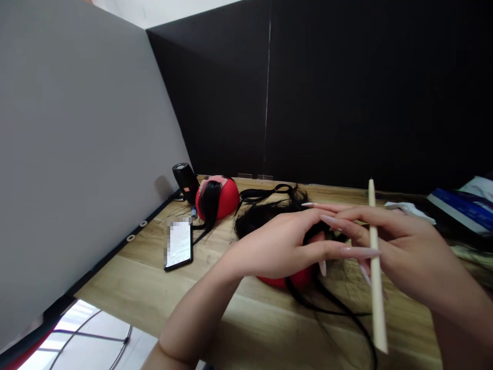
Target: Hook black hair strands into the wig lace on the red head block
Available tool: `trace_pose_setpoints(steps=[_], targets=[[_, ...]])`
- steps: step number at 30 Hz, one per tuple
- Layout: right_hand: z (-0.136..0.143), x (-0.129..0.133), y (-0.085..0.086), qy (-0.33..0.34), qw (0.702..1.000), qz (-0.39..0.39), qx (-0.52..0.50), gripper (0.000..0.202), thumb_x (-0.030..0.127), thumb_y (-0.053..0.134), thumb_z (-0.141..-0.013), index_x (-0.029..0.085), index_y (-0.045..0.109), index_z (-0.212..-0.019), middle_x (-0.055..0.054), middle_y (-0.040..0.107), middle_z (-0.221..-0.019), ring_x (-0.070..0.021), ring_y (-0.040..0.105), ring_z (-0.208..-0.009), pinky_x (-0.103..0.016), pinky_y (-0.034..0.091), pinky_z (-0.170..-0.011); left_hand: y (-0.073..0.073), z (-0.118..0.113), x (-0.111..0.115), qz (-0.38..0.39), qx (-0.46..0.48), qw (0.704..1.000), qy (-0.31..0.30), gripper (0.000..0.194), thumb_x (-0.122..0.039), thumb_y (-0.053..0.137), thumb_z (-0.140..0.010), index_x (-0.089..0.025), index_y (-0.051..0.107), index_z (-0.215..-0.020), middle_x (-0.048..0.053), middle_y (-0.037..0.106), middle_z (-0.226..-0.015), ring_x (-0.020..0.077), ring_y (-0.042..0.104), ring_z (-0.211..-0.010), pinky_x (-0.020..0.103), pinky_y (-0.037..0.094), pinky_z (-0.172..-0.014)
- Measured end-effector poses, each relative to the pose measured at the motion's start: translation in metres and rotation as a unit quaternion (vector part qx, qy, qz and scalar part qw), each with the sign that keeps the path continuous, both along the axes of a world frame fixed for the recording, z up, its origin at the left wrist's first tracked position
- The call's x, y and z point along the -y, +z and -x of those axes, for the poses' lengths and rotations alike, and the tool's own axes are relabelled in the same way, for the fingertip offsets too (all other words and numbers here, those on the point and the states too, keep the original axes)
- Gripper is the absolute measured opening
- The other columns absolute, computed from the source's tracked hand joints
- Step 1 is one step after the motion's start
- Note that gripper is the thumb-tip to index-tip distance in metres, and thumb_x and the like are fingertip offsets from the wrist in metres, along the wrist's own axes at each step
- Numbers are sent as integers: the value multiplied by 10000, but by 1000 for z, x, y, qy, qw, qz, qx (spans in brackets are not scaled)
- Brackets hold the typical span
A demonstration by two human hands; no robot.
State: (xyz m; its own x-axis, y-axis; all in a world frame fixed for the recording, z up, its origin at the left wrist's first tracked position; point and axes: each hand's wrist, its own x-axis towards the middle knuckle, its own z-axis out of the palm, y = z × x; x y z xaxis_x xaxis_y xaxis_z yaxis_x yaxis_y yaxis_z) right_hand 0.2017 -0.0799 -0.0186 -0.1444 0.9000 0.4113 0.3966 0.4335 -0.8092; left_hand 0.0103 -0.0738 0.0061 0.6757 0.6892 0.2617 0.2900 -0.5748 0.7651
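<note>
Holding left hand and right hand half-curled over the red wig block; cannot tell if gripping. Resting tapered stick across the right, apparently freeing fingertips.

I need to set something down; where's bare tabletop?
Bare wood: between the phone and left forearm, and in front of the nearer red form, left of the black strands. Crowded: under the left hand and beside the black cylinder.
</note>
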Motion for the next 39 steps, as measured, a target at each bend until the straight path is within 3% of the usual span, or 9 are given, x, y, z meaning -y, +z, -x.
trace_pose_setpoints(steps=[2,5,13,20,25,29,33,36,39], targets=[[-1,3,0,29,998,56,-13,279,517,689,-798,259,769,-871,-7,707,-645,-112,575,-391,-167,438,-307,-3,-1,-3,-33,-16,999,12,227,-287,543,-947,-177,607,-1136,36,673,-1096,158,625,-965,247,461,-841],[-2,5,1,41,994,99,-18,326,525,662,-823,217,752,-884,35,552,-406,-103,489,-298,-167,406,-289,-6,2,-6,-82,-76,993,26,200,-274,479,-971,-149,626,-921,17,651,-885,141,605,-804,239,448,-735],[-1,-5,-2,154,979,106,-76,357,516,560,-910,193,713,-915,-71,725,-820,-195,719,-686,-293,621,-649,-6,10,-12,-109,-48,993,1,279,-170,395,-980,-163,532,-738,-13,551,-762,117,513,-760,226,418,-723],[-5,-1,-1,154,986,54,-38,249,409,591,-923,203,672,-809,-8,646,-661,-134,637,-559,-228,537,-532,-6,13,-17,-7,25,1000,-17,330,-311,404,-995,-162,503,-718,-30,495,-726,93,493,-707,205,404,-701],[-2,-4,-4,50,994,-55,-75,218,379,659,-878,219,699,-736,-54,693,-1010,-96,614,-562,-206,508,-478,-17,0,-22,106,113,986,-57,346,-361,411,-987,-160,475,-714,-41,473,-675,69,482,-595,191,399,-595],[4,-5,-6,121,968,44,-215,232,445,611,-899,242,689,-820,-35,713,-762,-137,617,-479,-243,515,-438,-33,-18,-28,212,222,942,-139,339,-369,417,-985,-164,457,-718,-55,411,-598,68,462,-516,190,377,-516],[8,-5,-5,211,912,152,-317,345,544,584,-888,221,694,-838,60,501,-355,-100,442,-245,-255,540,-438,-43,-29,-29,285,282,895,-196,337,-378,462,-970,-151,497,-723,-67,375,-572,61,419,-501,197,398,-544],[6,-6,-3,193,903,172,-343,407,584,631,-836,201,665,-705,61,445,-321,-68,357,-239,-213,522,-425,-46,-31,-26,310,278,885,-210,326,-394,511,-947,-142,534,-741,-64,398,-581,59,430,-518,203,428,-591],[1,-7,1,164,893,151,-392,381,517,757,-749,202,593,-610,69,418,-392,-37,295,-268,-133,376,-310,-52,-29,-24,339,270,876,-213,329,-436,536,-926,-151,540,-761,-82,368,-539,67,443,-500,211,437,-591]])
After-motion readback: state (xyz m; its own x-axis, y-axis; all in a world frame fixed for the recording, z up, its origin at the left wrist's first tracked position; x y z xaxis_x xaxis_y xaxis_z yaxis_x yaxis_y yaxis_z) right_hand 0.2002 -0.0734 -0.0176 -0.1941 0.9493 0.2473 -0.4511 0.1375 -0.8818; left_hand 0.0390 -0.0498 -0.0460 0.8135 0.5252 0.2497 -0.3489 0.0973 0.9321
